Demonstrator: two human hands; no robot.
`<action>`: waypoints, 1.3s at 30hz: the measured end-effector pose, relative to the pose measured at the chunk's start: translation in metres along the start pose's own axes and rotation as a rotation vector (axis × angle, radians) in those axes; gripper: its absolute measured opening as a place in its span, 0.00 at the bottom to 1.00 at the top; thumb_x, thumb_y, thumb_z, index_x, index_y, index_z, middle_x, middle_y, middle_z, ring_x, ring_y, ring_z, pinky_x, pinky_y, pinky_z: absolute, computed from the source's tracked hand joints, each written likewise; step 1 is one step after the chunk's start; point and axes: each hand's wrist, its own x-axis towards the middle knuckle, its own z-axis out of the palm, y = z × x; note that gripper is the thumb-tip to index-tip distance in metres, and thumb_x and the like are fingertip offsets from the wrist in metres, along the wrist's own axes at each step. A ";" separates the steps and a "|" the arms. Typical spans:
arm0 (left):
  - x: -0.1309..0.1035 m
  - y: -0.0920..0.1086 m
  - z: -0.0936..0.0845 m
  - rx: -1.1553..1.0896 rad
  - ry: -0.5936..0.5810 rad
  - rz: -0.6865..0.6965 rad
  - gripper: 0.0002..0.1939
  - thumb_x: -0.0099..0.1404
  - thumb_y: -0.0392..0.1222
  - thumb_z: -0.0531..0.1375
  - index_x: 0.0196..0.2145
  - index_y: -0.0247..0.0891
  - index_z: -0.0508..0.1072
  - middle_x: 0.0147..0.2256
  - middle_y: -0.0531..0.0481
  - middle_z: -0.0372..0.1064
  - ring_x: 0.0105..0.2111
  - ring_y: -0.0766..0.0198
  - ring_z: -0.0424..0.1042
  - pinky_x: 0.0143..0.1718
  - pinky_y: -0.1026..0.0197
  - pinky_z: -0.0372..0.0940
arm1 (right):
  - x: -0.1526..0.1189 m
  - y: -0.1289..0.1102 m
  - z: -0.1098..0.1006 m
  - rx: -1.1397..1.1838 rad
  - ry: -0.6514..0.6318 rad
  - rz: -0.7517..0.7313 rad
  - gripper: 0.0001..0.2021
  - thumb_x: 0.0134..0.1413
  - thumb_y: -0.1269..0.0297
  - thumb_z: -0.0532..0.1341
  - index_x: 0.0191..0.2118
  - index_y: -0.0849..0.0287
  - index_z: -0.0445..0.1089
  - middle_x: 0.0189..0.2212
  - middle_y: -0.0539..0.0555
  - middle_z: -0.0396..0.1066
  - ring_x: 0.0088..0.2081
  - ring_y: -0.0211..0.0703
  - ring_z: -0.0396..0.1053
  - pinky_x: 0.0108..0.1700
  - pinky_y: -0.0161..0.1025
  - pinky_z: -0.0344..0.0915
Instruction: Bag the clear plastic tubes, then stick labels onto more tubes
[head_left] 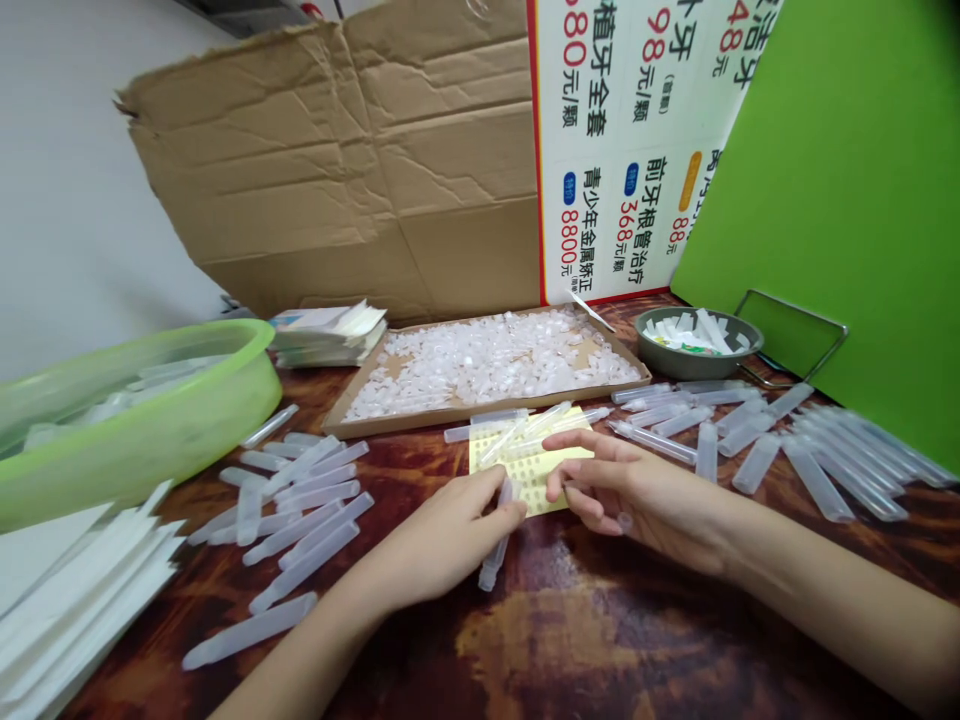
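Observation:
My left hand (pixel 466 525) is closed around a translucent plastic tube (pixel 493 562), its neck end tilted down toward me. My right hand (pixel 626 490) is just to the right, index finger stretched out and the other fingers curled. A small clear cap (pixel 625 522) shows against those curled fingers; the fingertips are partly blurred. Beneath and beyond both hands lies a yellow sheet of small round dots (pixel 534 480), with several clear tubes (pixel 517 437) across its far part.
A shallow cardboard tray (pixel 487 408) of small clear pieces stands behind. Loose tubes (pixel 315 540) lie left, and more tubes (pixel 817 460) lie right. Around them are a green basin (pixel 247 375), white paper stacks (pixel 82 600), booklets (pixel 326 335) and a grey bowl (pixel 697 365).

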 end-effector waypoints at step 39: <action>-0.008 0.025 0.009 -0.296 0.119 0.178 0.13 0.65 0.49 0.53 0.44 0.45 0.71 0.40 0.54 0.69 0.41 0.61 0.66 0.44 0.63 0.60 | 0.014 0.012 -0.014 -0.865 0.125 -0.399 0.09 0.55 0.62 0.56 0.28 0.59 0.66 0.22 0.48 0.63 0.25 0.36 0.59 0.28 0.34 0.53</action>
